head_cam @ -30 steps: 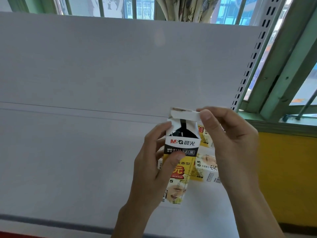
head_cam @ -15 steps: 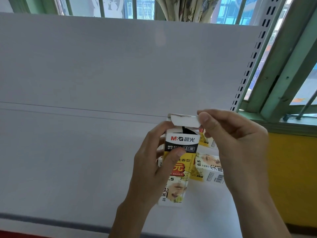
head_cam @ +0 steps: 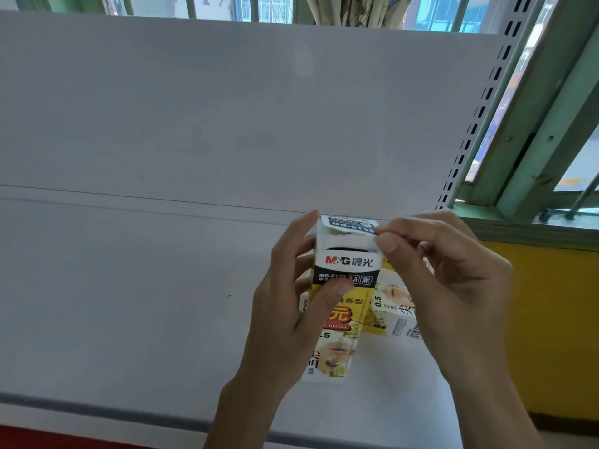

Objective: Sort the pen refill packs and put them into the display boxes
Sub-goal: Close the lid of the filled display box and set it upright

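Note:
My left hand (head_cam: 285, 319) grips an upright refill box (head_cam: 346, 270) with a black-and-white M&G band over a yellow lower part, thumb across its front. My right hand (head_cam: 447, 286) pinches the box's torn top flap (head_cam: 351, 223) between thumb and forefinger, folded over the opening. Dark contents show just under the flap. Below and behind the held box lie other yellow-and-white refill boxes: one (head_cam: 330, 358) flat under my left hand, another (head_cam: 393, 311) partly hidden by my right hand.
The boxes lie on a white shelf (head_cam: 129, 303) with a grey front edge (head_cam: 97, 411). A white back panel (head_cam: 227, 108) rises behind. A perforated shelf upright (head_cam: 479, 118), green window frame (head_cam: 551, 124) and yellow wall (head_cam: 557, 335) stand to the right.
My right hand has folded the top flap from standing up to lying over the opening. The held box has tipped a little toward me in my left hand.

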`<state>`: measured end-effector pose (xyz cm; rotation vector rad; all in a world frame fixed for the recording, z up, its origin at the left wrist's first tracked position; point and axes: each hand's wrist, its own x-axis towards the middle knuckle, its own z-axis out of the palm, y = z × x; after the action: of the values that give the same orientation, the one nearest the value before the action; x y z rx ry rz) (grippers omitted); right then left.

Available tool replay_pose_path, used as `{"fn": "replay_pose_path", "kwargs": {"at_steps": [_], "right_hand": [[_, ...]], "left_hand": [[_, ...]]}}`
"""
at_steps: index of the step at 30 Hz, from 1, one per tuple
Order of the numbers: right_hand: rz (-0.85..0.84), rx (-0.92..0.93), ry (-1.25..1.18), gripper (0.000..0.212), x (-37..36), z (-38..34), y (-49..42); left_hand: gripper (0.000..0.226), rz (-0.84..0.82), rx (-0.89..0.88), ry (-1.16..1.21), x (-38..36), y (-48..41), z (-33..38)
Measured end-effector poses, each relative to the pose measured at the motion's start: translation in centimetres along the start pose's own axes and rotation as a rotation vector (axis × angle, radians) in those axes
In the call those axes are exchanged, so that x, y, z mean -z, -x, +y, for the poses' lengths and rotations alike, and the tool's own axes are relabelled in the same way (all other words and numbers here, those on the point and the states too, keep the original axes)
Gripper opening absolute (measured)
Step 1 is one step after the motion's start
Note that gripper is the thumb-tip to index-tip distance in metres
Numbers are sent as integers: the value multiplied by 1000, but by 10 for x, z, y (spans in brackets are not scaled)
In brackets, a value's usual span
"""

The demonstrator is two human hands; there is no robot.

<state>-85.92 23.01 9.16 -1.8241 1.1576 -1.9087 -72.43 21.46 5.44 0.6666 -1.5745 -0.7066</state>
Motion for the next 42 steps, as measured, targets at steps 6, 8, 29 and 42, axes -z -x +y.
{"fn": "replay_pose_path", "kwargs": {"at_steps": [6, 8, 29, 42], "right_hand": [[-30, -74, -55, 7, 1, -6, -5], [-29, -76, -37, 7, 1, -6, -5], [48, -22, 37, 12, -6, -17, 5], [-325, -29, -57, 44, -11, 19, 14]], "left_hand": [[54, -38, 6, -7, 1, 0, 1], [55, -34, 2, -1, 1, 0, 2], [54, -23, -32, -92, 1, 3, -2], [28, 39, -68, -96, 4, -4, -5]]}}
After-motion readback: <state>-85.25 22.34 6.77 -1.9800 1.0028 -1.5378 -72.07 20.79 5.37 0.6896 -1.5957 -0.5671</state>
